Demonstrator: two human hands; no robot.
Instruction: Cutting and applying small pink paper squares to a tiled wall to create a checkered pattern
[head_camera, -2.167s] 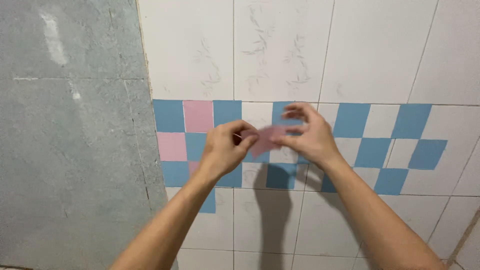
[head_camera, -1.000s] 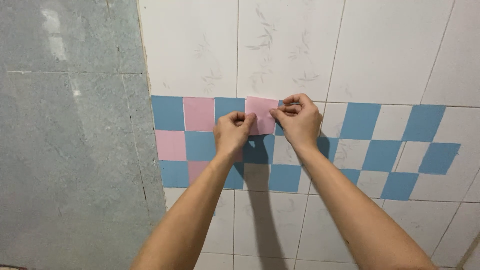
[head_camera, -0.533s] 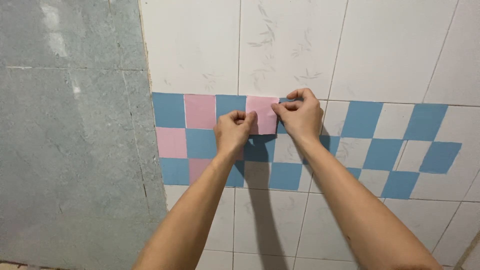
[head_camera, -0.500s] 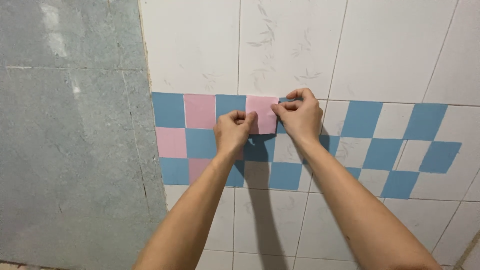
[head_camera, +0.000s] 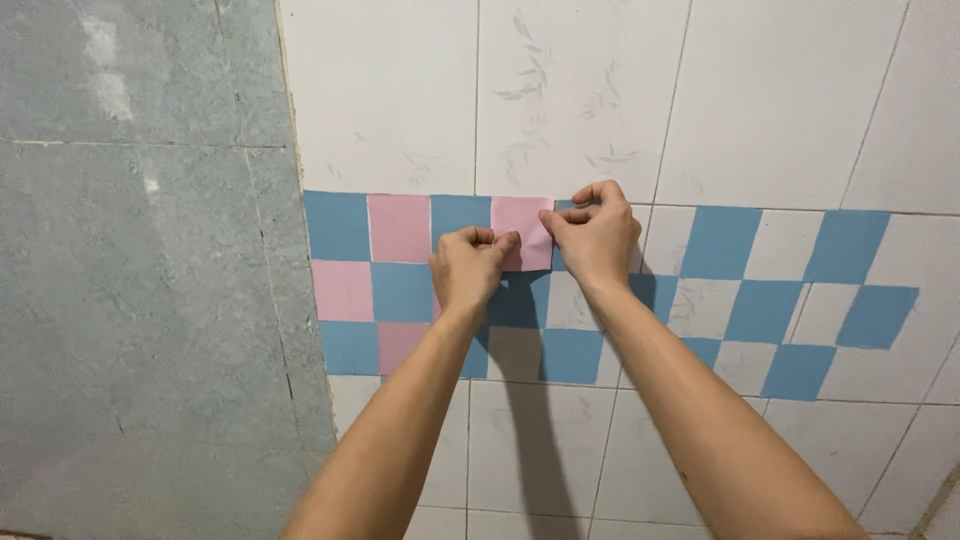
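Against the tiled wall (head_camera: 560, 90), seen from the head camera, both hands press a pink square sheet (head_camera: 520, 225) flat onto the top row of a blue-and-white checker band (head_camera: 760, 290). The left hand (head_camera: 468, 268) is curled into a loose fist, its knuckles and thumb bearing on the sheet's lower left corner; its grip is narrow, pinning the sheet, not pinching it. The right hand (head_camera: 598, 235) has its fingertips (head_camera: 548, 216) on the sheet's right edge, fingers bent and close together, likewise pressing the sheet to the wall. Held at two opposite edges this way, the sheet sits square with the band's lines, its top edge level with the band's upper border.

Left of it, a blue square apart, another pink square (head_camera: 399, 228) already lies in the top row, and two more pink squares (head_camera: 343, 290) sit lower, toward the left end. Farther left, a grey wall panel (head_camera: 140, 280) meets the white tiles at a rough vertical joint.
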